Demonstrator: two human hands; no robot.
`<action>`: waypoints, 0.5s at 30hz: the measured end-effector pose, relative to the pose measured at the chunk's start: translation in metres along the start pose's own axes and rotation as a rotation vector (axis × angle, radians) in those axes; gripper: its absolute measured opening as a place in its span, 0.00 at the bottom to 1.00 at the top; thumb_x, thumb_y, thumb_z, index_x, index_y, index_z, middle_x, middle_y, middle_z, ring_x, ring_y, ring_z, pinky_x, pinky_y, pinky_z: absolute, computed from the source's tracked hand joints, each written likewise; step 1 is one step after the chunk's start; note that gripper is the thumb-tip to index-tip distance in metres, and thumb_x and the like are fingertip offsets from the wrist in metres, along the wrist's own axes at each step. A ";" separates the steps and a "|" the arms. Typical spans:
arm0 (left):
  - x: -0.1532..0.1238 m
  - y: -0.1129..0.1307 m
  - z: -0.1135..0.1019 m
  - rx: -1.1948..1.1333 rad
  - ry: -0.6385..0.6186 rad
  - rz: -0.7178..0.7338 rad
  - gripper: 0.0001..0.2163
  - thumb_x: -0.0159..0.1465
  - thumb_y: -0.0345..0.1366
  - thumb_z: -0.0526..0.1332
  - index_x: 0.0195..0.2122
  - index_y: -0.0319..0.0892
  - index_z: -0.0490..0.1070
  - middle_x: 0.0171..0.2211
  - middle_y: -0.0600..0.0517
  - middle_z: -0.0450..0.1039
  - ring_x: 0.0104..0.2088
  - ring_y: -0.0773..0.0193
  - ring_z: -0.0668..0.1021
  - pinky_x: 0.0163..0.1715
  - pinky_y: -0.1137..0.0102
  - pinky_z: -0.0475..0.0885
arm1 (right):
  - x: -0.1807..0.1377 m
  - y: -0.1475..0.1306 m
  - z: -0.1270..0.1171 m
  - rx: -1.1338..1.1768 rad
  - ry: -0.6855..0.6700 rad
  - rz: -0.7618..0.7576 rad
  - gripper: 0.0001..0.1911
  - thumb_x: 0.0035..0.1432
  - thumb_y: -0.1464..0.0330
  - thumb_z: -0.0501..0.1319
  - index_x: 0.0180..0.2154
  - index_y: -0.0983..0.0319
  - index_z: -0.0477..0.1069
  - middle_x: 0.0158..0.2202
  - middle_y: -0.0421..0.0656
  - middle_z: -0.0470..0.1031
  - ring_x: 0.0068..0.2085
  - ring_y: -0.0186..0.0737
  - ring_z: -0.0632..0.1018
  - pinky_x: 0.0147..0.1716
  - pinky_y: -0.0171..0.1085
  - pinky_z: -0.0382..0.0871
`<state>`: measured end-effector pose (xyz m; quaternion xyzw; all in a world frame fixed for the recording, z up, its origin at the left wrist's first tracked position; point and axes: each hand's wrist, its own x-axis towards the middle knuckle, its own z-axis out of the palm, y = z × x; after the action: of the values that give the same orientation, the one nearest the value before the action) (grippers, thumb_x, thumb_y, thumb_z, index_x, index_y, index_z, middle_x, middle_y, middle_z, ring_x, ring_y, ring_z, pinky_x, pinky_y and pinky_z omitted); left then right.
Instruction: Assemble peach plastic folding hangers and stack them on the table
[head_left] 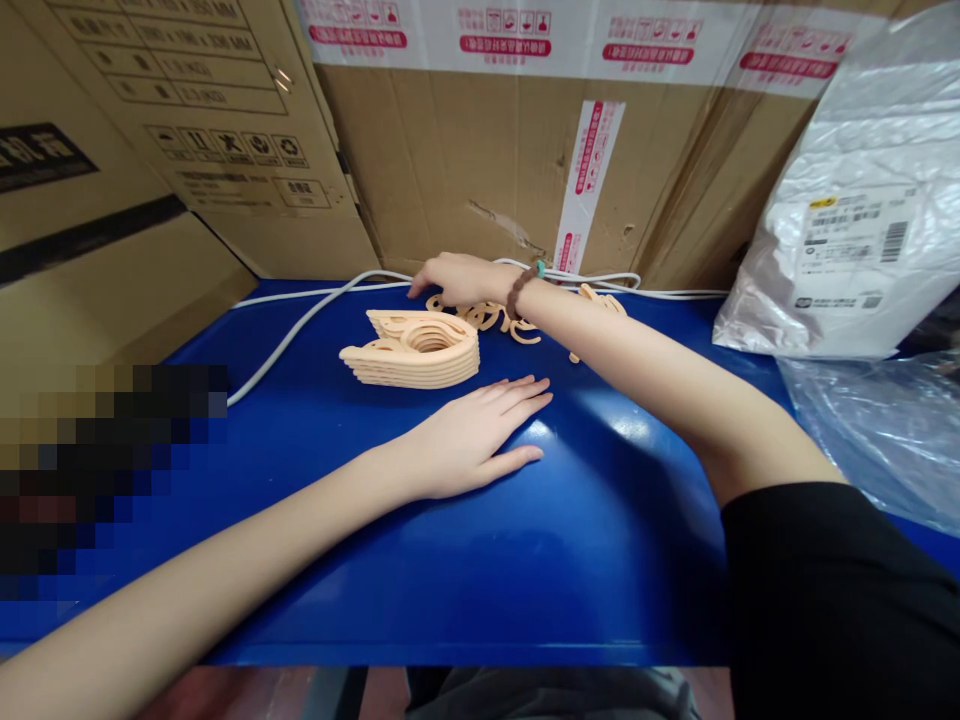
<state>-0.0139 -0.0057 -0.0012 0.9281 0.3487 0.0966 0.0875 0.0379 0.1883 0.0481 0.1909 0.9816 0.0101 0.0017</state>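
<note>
Several stacked pieces [420, 366] lie near my left hand [480, 430], flat and wide on the desk [585, 570]; my right hand [457, 280] is by loose pieces [525, 340], its grip I can't tell.

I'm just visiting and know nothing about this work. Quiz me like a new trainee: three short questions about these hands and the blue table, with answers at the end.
1. True or false: the left hand is lifting the peach-coloured stack.
2. Multiple choice: what is the main colour of the band around the wrist of the right hand?
A) white
B) brown
C) red
3. Fill the gap: in the picture, the peach-coloured stack sits to the ____ of the white labelled package.

Key:
1. False; it rests palm down on the blue table, with the fingers extended.
2. B
3. left
</note>
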 end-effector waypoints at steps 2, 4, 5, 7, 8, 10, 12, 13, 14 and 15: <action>0.000 0.000 0.000 0.000 0.003 -0.002 0.28 0.72 0.49 0.47 0.66 0.37 0.54 0.68 0.45 0.52 0.68 0.57 0.56 0.67 0.61 0.53 | 0.002 -0.004 0.001 -0.040 0.002 0.012 0.17 0.58 0.78 0.58 0.49 0.66 0.75 0.49 0.51 0.78 0.50 0.46 0.77 0.44 0.40 0.66; 0.000 0.001 -0.001 0.001 0.005 -0.001 0.28 0.72 0.49 0.47 0.66 0.36 0.54 0.68 0.45 0.52 0.68 0.57 0.57 0.67 0.61 0.53 | 0.002 -0.008 0.001 -0.072 0.015 0.029 0.15 0.58 0.79 0.56 0.44 0.69 0.77 0.47 0.55 0.78 0.48 0.48 0.77 0.43 0.42 0.66; 0.000 0.001 -0.001 0.001 0.006 0.000 0.28 0.72 0.49 0.47 0.66 0.36 0.54 0.68 0.45 0.52 0.68 0.57 0.57 0.67 0.61 0.54 | 0.001 -0.009 0.000 -0.088 0.018 0.034 0.14 0.57 0.79 0.56 0.43 0.70 0.77 0.47 0.56 0.78 0.48 0.49 0.77 0.43 0.42 0.65; 0.000 0.001 -0.001 0.002 0.007 0.002 0.27 0.72 0.49 0.47 0.66 0.37 0.54 0.68 0.45 0.52 0.68 0.57 0.57 0.67 0.61 0.53 | -0.003 -0.007 -0.004 -0.113 0.030 0.048 0.14 0.56 0.79 0.57 0.42 0.71 0.77 0.46 0.57 0.77 0.47 0.50 0.77 0.42 0.43 0.65; 0.000 0.001 -0.001 0.002 0.007 0.004 0.27 0.72 0.49 0.47 0.66 0.37 0.54 0.68 0.45 0.52 0.68 0.57 0.57 0.67 0.61 0.53 | -0.007 -0.004 -0.008 -0.120 0.045 0.058 0.14 0.55 0.78 0.57 0.42 0.71 0.77 0.46 0.57 0.77 0.46 0.50 0.76 0.42 0.43 0.65; 0.000 0.000 0.000 0.001 0.009 0.005 0.27 0.72 0.49 0.47 0.66 0.37 0.54 0.68 0.45 0.52 0.68 0.57 0.56 0.67 0.61 0.53 | -0.017 0.005 -0.019 -0.119 0.117 0.094 0.13 0.56 0.75 0.57 0.41 0.67 0.77 0.44 0.53 0.78 0.44 0.49 0.76 0.41 0.42 0.64; 0.000 0.000 0.001 -0.001 0.016 0.001 0.27 0.72 0.49 0.47 0.66 0.37 0.54 0.68 0.45 0.52 0.68 0.57 0.56 0.67 0.61 0.53 | -0.035 0.015 -0.031 -0.096 0.210 0.131 0.13 0.59 0.72 0.56 0.41 0.63 0.78 0.42 0.49 0.79 0.42 0.46 0.76 0.40 0.42 0.64; 0.000 0.000 0.002 0.000 0.022 -0.001 0.27 0.72 0.49 0.47 0.66 0.37 0.54 0.68 0.45 0.52 0.68 0.57 0.56 0.67 0.60 0.54 | -0.047 0.019 -0.037 -0.086 0.233 0.155 0.12 0.59 0.71 0.56 0.40 0.62 0.78 0.41 0.48 0.79 0.41 0.46 0.76 0.40 0.41 0.64; -0.001 0.001 0.002 0.005 0.030 -0.001 0.28 0.72 0.49 0.48 0.66 0.36 0.54 0.68 0.45 0.53 0.68 0.57 0.57 0.66 0.60 0.55 | -0.061 0.022 -0.043 -0.066 0.260 0.172 0.11 0.59 0.69 0.57 0.39 0.62 0.78 0.40 0.48 0.79 0.40 0.45 0.76 0.39 0.41 0.64; -0.001 0.001 0.003 0.014 0.040 0.004 0.27 0.72 0.48 0.48 0.66 0.36 0.54 0.68 0.44 0.53 0.68 0.57 0.57 0.66 0.60 0.55 | -0.077 0.025 -0.047 -0.038 0.284 0.191 0.12 0.59 0.67 0.58 0.40 0.62 0.78 0.40 0.47 0.79 0.40 0.44 0.76 0.39 0.41 0.64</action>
<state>-0.0133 -0.0072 -0.0035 0.9272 0.3494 0.1127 0.0738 0.1179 0.1818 0.0954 0.2801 0.9489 0.0559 -0.1346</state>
